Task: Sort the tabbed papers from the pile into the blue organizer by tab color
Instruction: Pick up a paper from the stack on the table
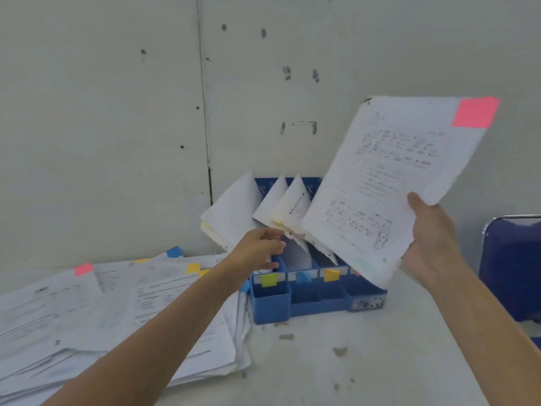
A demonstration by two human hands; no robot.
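Your right hand (430, 238) grips the pink-tabbed paper (380, 186) by its lower right edge, thumb on the front, fingers behind. The paper is up in the air, tilted, its bottom corner hanging in front of the right end of the blue organizer (319, 300), with the pink tab (475, 112) at its top right corner. Your left hand (257, 250) is at the filed papers (231, 218) standing in the organizer's back slots, fingers curled by their lower edges; can't tell whether it pinches a sheet or only touches. The filed papers lean left and fan out, the leftmost bundle hanging past the organizer's left side. Slot markers on the front divider, left to right: green label (269, 280), blue label (303, 277), yellow label (331, 275); a fourth is mostly hidden behind the held paper. The pile (117, 312) lies loose on the table (351, 361) just left of the organizer, with pink, yellow and blue tabs sticking out at its far edge. Blue chair (512, 268) at the right edge.
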